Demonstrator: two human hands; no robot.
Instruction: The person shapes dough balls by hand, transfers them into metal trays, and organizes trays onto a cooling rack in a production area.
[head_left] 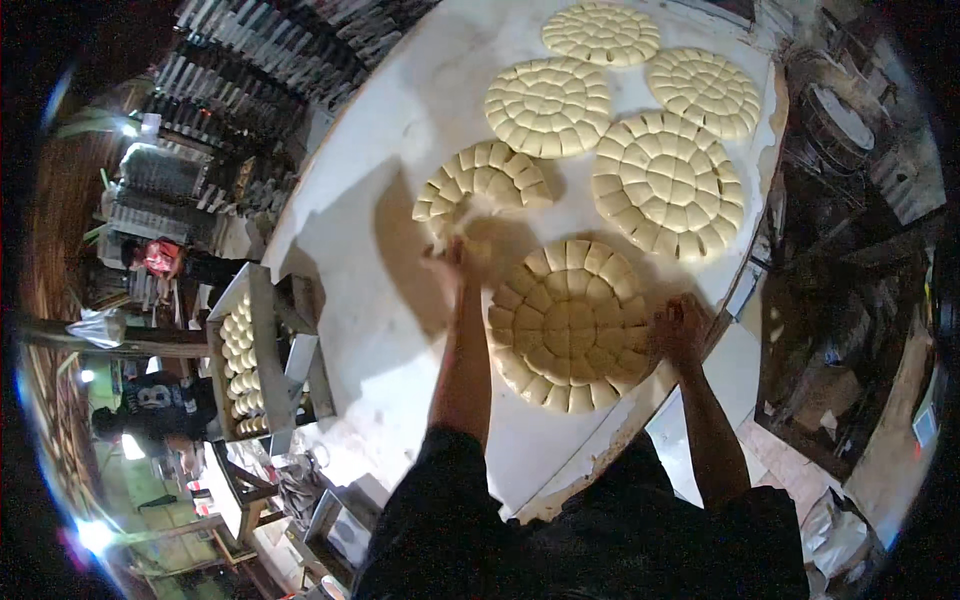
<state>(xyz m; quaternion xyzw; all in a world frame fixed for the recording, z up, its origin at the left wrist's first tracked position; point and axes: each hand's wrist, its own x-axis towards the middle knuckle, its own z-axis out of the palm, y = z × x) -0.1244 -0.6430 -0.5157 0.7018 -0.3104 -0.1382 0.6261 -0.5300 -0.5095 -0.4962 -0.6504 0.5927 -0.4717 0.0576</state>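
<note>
Nearest me on the white table lies a round slab of pale dough (572, 325), cut into rings of small pieces and partly in shadow. My right hand (681, 326) is at its right edge, fingers curled in; what they hold, if anything, is hidden. Beyond and to the left is a partly taken-apart dough round (480, 180), an arc of cut pieces with a gap on its near side. My left hand (456, 264) reaches to that gap. Motion smears its fingers, so its grip does not show.
More cut dough rounds (668, 185) lie towards the far end of the table (375, 130). To the left stands a tray (262, 300) with rows of dough balls. Two people (165, 405) are farther left. Dark clutter lies beyond the table's right edge.
</note>
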